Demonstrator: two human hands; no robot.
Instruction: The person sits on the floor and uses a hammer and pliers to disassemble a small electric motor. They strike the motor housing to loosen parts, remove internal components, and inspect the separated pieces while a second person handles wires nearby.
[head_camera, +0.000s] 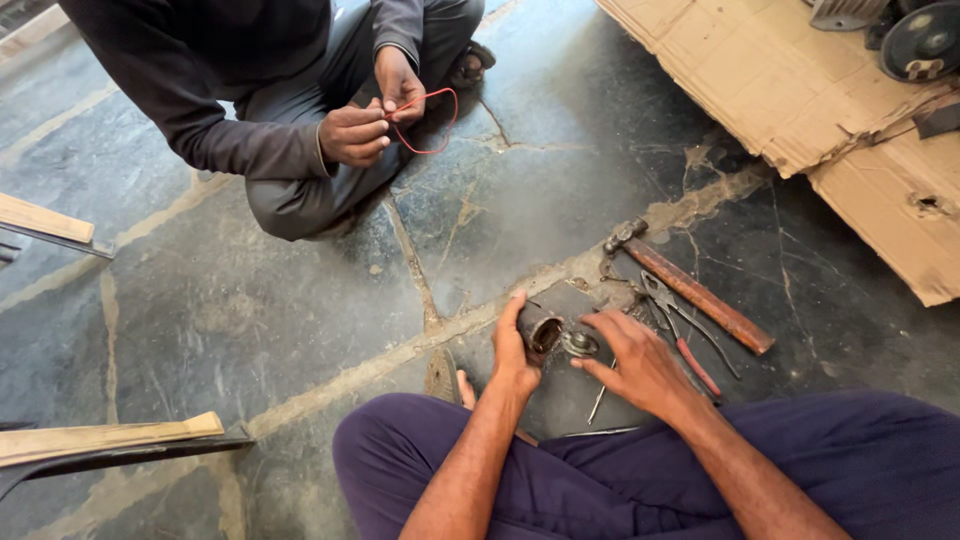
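I sit on a stone floor with purple trousers over my knees. My left hand (512, 350) grips a short dark metal cylinder (541, 330) lying on the floor, its open end facing right. Beside it, my right hand (635, 360) has its fingers on a small round metal part (580, 344) next to the cylinder's mouth. A thin metal rod (598, 402) lies under my right hand.
A hammer with a wooden handle (700, 296) and pliers with red grips (678, 332) lie to the right. Another person sits opposite, holding a red wire loop (432, 122) in both hands. Cardboard sheets (800, 90) cover the top right. Wooden slats (100, 438) lie at the left.
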